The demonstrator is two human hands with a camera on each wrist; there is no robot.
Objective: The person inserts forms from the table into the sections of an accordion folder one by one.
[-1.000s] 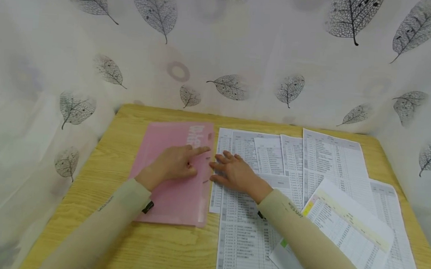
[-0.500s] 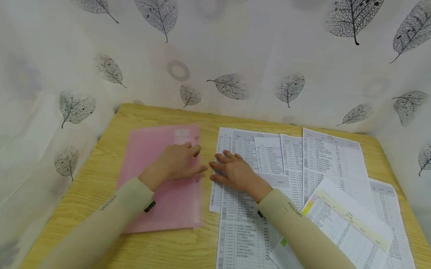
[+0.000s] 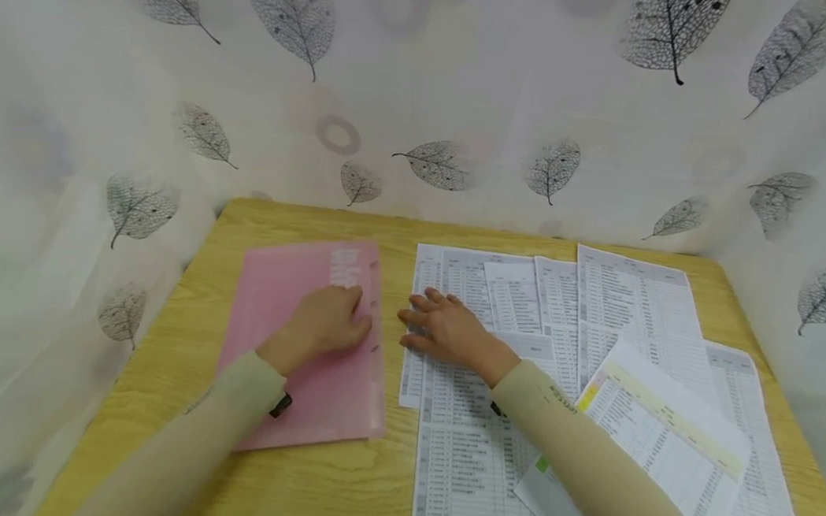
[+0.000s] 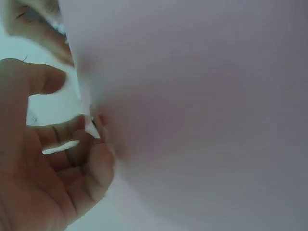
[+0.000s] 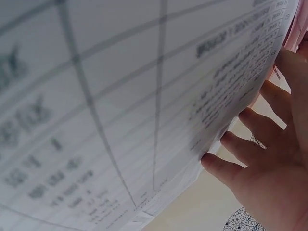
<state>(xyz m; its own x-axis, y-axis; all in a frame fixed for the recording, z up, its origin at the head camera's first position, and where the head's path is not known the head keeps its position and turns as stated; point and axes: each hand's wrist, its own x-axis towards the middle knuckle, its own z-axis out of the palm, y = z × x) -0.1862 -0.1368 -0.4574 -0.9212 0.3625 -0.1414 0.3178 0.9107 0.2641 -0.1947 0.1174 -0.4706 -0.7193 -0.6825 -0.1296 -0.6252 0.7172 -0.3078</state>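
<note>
A pink translucent folder with white lettering lies on the left half of the table, slightly turned. My left hand rests on it, fingers loosely curled. In the left wrist view that hand has its thumb apart from the bent fingers, which touch the folder; nothing is seen pinched. To the right, my right hand lies flat on printed sheets. Its fingers are spread and fairly straight against the paper in the right wrist view.
More printed sheets overlap across the right half of the wooden table. A yellow-banded sheet lies askew near the right forearm. A strip of wood separates folder and papers. A leaf-patterned curtain hangs behind.
The folder has slid left and turned slightly, away from the papers, with my left hand on it. My left index finger, straight before, is now curled in. The right hand has stayed put.
</note>
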